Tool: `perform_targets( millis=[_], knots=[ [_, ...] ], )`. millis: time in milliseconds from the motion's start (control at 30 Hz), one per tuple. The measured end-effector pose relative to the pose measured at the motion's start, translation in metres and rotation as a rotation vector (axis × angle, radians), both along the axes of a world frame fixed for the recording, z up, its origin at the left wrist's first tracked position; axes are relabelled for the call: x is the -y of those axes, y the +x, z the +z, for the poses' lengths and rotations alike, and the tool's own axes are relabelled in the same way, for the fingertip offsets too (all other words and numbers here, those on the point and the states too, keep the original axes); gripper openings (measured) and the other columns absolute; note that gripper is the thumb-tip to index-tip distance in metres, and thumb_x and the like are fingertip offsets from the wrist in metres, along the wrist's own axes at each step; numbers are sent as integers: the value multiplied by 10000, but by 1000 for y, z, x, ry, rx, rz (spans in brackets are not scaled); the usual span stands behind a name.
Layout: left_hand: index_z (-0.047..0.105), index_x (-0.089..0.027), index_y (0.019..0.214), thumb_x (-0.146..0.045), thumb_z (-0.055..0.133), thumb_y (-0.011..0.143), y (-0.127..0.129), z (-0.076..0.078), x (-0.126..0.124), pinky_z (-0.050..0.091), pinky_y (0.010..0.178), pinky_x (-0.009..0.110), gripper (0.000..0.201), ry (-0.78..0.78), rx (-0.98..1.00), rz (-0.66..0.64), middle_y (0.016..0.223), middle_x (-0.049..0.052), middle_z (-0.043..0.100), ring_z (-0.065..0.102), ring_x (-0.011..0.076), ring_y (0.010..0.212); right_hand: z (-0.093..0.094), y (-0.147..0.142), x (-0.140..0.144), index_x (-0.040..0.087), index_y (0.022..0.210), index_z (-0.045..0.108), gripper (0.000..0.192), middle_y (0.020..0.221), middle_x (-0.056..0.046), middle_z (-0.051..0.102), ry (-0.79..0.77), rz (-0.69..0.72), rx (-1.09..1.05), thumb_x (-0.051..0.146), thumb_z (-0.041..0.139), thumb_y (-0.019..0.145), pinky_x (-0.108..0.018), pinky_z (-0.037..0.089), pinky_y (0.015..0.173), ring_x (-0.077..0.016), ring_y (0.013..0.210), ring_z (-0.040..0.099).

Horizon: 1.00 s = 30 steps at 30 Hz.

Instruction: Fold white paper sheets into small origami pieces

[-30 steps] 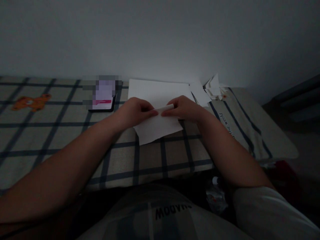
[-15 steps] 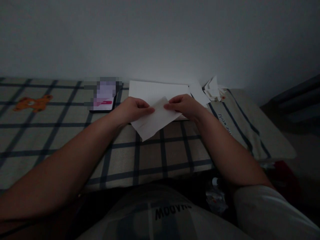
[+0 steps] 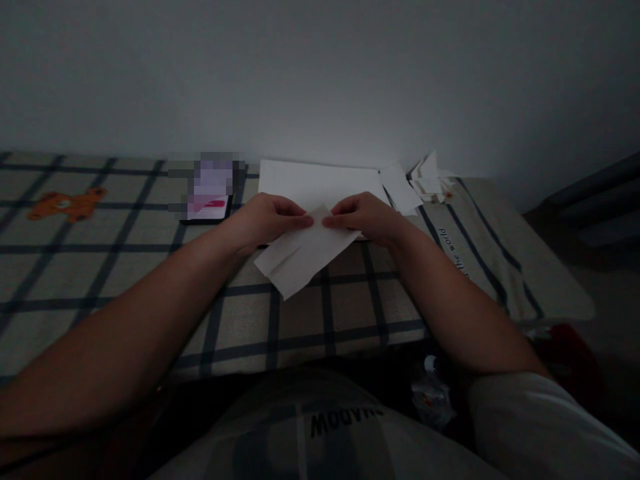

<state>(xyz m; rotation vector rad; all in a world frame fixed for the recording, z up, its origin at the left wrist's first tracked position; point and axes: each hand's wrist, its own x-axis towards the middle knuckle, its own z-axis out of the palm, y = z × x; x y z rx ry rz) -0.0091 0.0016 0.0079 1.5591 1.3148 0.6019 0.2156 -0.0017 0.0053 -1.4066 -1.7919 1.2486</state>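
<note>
Between my two hands is a creased sheet of white paper [image 3: 305, 257], tilted, its lower corner pointing toward me. My left hand [image 3: 273, 217] pinches its upper edge between thumb and fingers. Close beside it, my right hand [image 3: 363, 217] pinches the same sheet, with the two thumbs nearly meeting. Behind the hands a flat stack of white paper [image 3: 320, 177] lies against the wall; the hands and the held sheet cover its near part.
To the left lie a phone [image 3: 213, 190] with a lit screen and an orange bear figure [image 3: 67, 205] on the checked tablecloth [image 3: 135, 267]. Loose paper pieces [image 3: 400, 188] and a crumpled folded paper [image 3: 429, 179] sit at right. A plastic bottle [image 3: 433, 393] is below the table edge.
My hands have drawn closer together on the paper. The sheet's lower end has shifted toward me and to the left, and its crease shows more clearly.
</note>
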Motion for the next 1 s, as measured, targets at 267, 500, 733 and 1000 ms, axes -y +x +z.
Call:
perform_targets(
  millis=[267,500,733,1000],
  knots=[
    [770,-198,726,-386,820,684,2,7,3,258,460,238,198,-13,-5,37,549,-3,556,396,85,463,6,-3,4,172,691,669,274,621,37,519,-55,-8,-3,414,797,696,-279,279,549,-91,577,401],
    [793,-197,847,-436,777,746,2,-1,1,291,478,238,260,3,63,23,608,17,605,456,99,495,5,-7,9,167,746,712,286,629,28,542,-60,28,-10,438,793,707,-273,295,549,-93,583,420],
    [769,-158,774,-402,781,721,5,-3,4,359,519,236,250,193,43,37,674,28,675,511,104,562,3,-7,8,162,734,719,303,629,25,553,-76,40,-47,451,801,693,-269,295,549,-91,578,425],
    [764,-141,762,-370,705,776,5,3,6,328,523,227,237,295,-49,-44,592,-4,613,464,92,552,6,-11,12,157,723,719,286,548,60,482,-120,76,-14,434,791,706,-272,259,524,-73,516,362]
  ],
)
